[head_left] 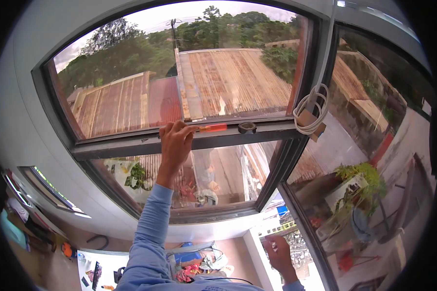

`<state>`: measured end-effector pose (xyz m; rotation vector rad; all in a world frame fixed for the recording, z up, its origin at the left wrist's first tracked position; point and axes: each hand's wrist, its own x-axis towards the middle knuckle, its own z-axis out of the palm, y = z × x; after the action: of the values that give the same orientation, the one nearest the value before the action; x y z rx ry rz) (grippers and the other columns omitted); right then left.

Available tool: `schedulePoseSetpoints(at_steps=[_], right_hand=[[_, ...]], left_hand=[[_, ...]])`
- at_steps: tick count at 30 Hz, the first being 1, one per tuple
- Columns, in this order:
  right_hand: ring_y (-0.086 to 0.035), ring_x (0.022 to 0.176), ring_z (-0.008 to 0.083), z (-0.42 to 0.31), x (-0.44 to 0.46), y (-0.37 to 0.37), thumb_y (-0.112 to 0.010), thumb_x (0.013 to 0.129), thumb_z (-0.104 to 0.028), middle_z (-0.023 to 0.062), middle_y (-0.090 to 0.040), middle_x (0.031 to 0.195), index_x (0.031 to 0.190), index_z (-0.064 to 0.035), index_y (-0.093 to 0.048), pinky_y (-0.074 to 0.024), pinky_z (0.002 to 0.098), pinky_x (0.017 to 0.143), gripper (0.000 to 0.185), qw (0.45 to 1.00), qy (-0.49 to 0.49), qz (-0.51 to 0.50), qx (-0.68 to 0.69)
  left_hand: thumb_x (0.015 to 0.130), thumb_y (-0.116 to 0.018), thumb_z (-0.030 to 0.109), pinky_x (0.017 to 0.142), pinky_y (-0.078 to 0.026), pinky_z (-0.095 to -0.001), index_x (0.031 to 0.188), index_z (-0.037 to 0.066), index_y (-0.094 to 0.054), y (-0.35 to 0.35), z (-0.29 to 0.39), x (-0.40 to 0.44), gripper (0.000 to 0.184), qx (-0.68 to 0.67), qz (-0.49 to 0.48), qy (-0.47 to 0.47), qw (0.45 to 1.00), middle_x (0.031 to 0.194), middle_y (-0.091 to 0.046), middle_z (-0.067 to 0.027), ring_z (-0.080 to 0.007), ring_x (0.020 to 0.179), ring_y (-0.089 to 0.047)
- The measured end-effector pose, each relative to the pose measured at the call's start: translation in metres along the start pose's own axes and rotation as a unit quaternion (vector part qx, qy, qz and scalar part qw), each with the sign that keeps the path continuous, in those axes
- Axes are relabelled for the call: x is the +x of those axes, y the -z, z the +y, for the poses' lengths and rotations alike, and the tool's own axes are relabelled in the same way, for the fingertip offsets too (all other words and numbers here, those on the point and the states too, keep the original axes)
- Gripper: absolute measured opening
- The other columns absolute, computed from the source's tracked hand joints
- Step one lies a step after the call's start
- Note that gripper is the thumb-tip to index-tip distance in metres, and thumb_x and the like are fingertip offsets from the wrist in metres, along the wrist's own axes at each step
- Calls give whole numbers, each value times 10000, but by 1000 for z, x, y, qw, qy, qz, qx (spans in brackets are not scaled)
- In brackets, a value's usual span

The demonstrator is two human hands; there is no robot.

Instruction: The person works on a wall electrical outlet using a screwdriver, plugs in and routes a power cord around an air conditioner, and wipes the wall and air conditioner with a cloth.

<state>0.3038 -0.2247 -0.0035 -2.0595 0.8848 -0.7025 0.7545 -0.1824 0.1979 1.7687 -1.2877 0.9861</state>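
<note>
My left hand (176, 140) reaches up to the dark window ledge (213, 139), its fingers curled over the edge. Its thumb side meets the near end of a screwdriver (213, 128) with a red-orange handle. The shaft is hidden behind the hand, which appears closed on it. To the right on the ledge sits a roll of black tape (247, 128). Small dark pieces, perhaps screws (144, 140), lie to the left. Lower right, my right hand (279, 257) is raised with curled fingers by a bright opening; whatever they pinch is too small to name.
A coiled white cable (310, 110) hangs at the window post. Below are a white table (88, 281) and a pile of cloths and bags (196, 262). A person (22, 218) is at the far left. Beyond the glass are rusty metal roofs (233, 77) and plants (364, 179).
</note>
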Motion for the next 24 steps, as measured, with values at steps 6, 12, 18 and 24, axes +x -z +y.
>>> schedulePoseSetpoints(at_steps=[6, 12, 18, 24], right_hand=[[-707, 962, 189, 25, -43, -1, -699, 944, -181, 114, -743, 1049, 1128, -19, -717, -547, 305, 713, 246, 992, -120, 18, 35], [-711, 948, 181, 33, -67, -7, -703, 934, -174, 110, -747, 1033, 1122, -8, -719, -552, 303, 717, 252, 985, -165, 22, 49], [-722, 916, 193, 34, -78, -18, -699, 947, -194, 121, -742, 1026, 1142, -14, -726, -570, 318, 710, 266, 986, -159, -13, 55], [-730, 946, 225, 34, -83, -21, -685, 969, -243, 150, -747, 1080, 1165, -17, -725, -583, 347, 801, 302, 981, -181, -19, 60]], left_hand=[[850, -742, 151, 939, -361, -405, 989, 176, -804, -2, -12, 4, 155, 17, -46, 34, 998, 936, -670, -15, -234, 974, -607], [839, -771, 194, 986, -339, -397, 994, 148, -803, 6, -14, 8, 165, -3, -86, 61, 994, 987, -685, -25, -233, 1019, -600], [860, -752, 183, 981, -357, -403, 1015, 135, -784, 8, -14, 7, 166, 16, -58, 37, 998, 1008, -689, -42, -257, 1024, -607], [890, -648, 4, 927, -463, -418, 1095, 74, -732, 4, 39, -5, 233, -144, 41, 50, 988, 1024, -708, -101, -296, 1013, -648]])
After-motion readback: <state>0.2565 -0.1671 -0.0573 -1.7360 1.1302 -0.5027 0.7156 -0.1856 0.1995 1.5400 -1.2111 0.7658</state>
